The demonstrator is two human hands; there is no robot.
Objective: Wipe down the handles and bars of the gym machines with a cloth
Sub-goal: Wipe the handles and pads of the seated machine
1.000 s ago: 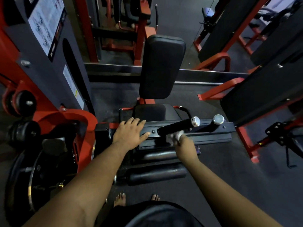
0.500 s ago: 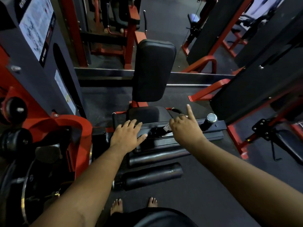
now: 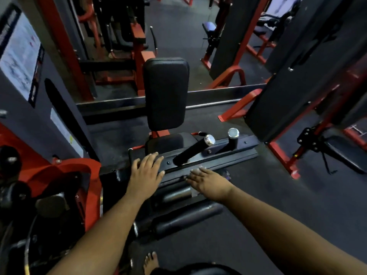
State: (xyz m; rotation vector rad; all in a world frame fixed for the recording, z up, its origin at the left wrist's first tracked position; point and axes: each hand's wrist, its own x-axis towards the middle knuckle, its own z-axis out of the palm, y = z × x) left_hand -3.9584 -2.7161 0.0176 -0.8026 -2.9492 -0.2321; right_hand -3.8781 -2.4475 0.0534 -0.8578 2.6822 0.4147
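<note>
A black grip handle [image 3: 189, 152] with a chrome end cap slants up from the flat black crossbar [image 3: 234, 152] of a red and black seated machine. A second, shorter chrome-capped handle [image 3: 232, 138] stands to its right. My left hand [image 3: 146, 173] rests flat on the crossbar's left end, fingers spread. My right hand [image 3: 208, 181] lies flat along the bar's lower front edge, below the slanted handle, with straight fingers pointing left. The cloth is not clearly visible; a pale scrap shows at the right palm's lower edge.
The black backrest [image 3: 165, 94] and seat [image 3: 164, 142] sit behind the crossbar. Two padded rollers [image 3: 186, 219] lie below my hands. A red frame with weight discs [image 3: 77, 181] stands left. Another machine's black panel [image 3: 297, 92] and red legs stand right. My bare feet [image 3: 151, 262] are on the dark floor.
My right hand left the slanted handle, where it held a white cloth, and came down flat onto the crossbar's front edge. My left hand stayed on the bar.
</note>
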